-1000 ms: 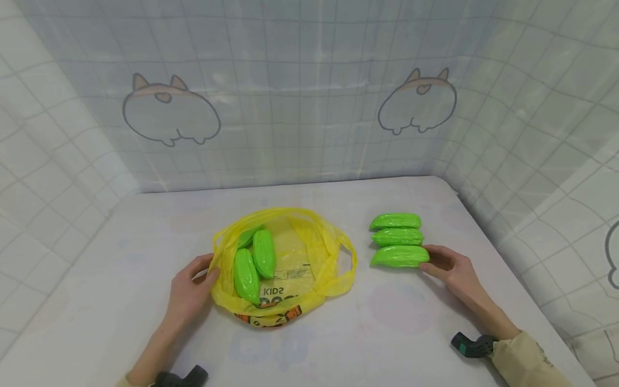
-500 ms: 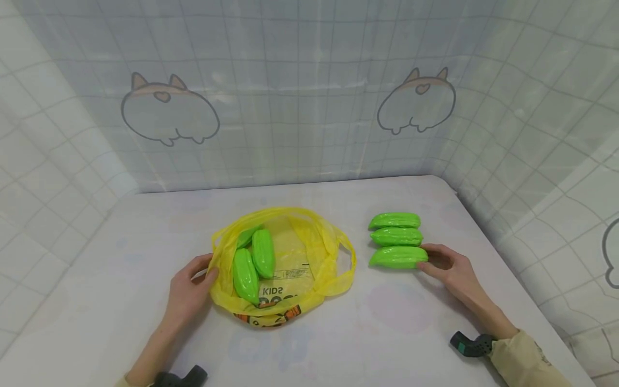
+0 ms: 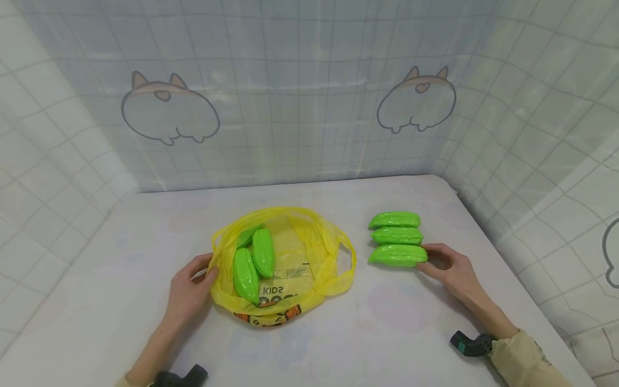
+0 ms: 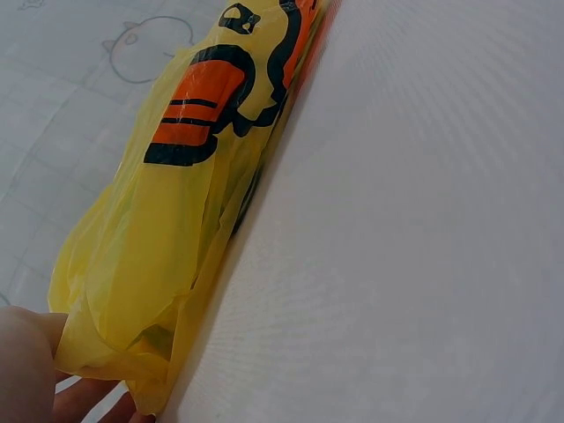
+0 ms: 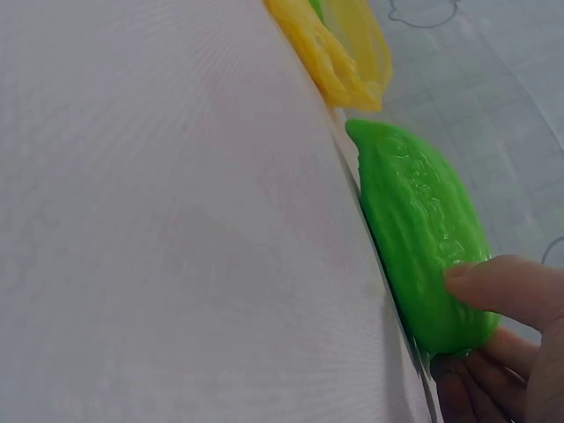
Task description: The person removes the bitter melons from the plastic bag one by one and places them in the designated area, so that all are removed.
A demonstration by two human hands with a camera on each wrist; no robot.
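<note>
A yellow plastic bag (image 3: 319, 285) lies with its mouth spread on the white table. Inside it, on the left, are several shiny green bitter melons (image 3: 246, 277), one partly covered. At the bag's left rim, my left hand (image 3: 191, 287) pinches the plastic; in the left wrist view thumb and fingers lie on either side of the bag (image 4: 150, 264). To the right, three more green bitter melons lie in a stack of rows: a far one (image 3: 395, 220), a middle one (image 3: 397, 235) and the nearest bitter melon (image 3: 396, 256). My right hand (image 3: 450, 269) holds that nearest one by its right end, thumb on its side.
The white table (image 3: 338, 344) is bounded by a grid-patterned sheet (image 3: 300, 107) behind and at both sides. A loose bag handle (image 3: 349, 260) juts toward the bitter melons. Black devices (image 3: 471, 344) are worn on both wrists.
</note>
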